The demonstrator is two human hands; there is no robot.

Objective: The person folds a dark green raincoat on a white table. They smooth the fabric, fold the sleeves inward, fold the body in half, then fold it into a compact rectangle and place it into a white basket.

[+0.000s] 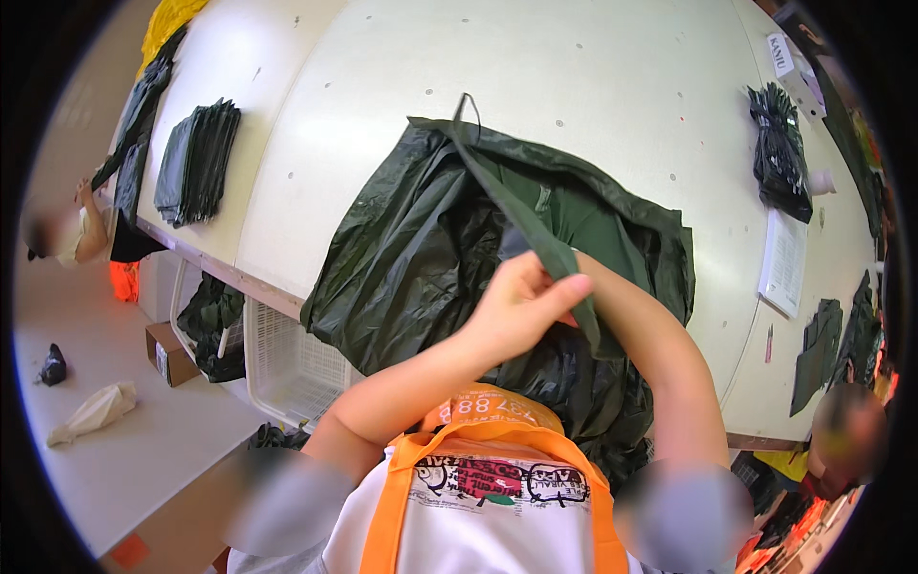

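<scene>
A dark green waterproof garment [411, 230], creased and glossy, lies spread on the table in front of me and hangs over its near edge. Its upper edge is lifted, showing a matte green inner side. My left hand [524, 301] is closed on a long folded strip of this edge, thumb stretched to the right. A thin dark cord loop [467, 103] sticks up at the strip's far end. My right forearm [650, 335] reaches in from the right over the garment. Behind the strip and my left hand, the right hand's fingers are hidden.
A stack of folded dark green pieces [198, 161] lies at the left, a bundled dark pile [779, 153] at the right beside white papers [784, 260]. White baskets [287, 349] stand below the left table edge. Other people are at both sides.
</scene>
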